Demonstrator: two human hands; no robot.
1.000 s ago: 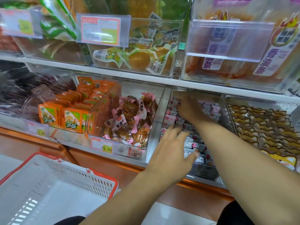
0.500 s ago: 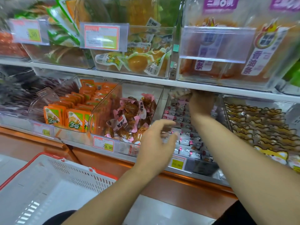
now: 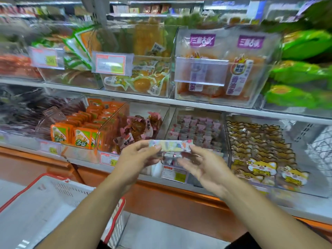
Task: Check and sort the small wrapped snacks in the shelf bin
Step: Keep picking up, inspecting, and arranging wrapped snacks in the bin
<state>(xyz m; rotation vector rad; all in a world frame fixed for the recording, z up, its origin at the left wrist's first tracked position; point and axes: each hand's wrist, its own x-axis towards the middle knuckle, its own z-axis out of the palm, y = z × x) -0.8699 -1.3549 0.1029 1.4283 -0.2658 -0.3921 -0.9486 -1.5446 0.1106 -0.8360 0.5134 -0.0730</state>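
A long wrapped snack bar (image 3: 170,145) was held up flat in front of the shelf, one end in each of the hands. Its left end was pinched by the left hand (image 3: 138,159), with the thumb and fingers curled around it. Its right end was touched by the fingertips of the right hand (image 3: 203,166), whose palm was turned up and whose fingers looked loose; how tight that hold was could not be told, since the hand was blurred. The bar was kept just in front of the clear shelf bin (image 3: 195,133), and many small pink wrapped snacks (image 3: 194,126) were seen packed in rows inside that bin. The checking step seemed to be in hand: the bar was lifted to where its wrapper could be looked at. Next, a choice about where the bar belonged would likely be needed, and a firm hold would be called for so it was not dropped. Beside the bin, brown twisted sweets (image 3: 142,128) were piled on the left and packs with a cat face (image 3: 260,166) were laid on the right. A white basket with a red rim (image 3: 53,198) was seen low on the left.
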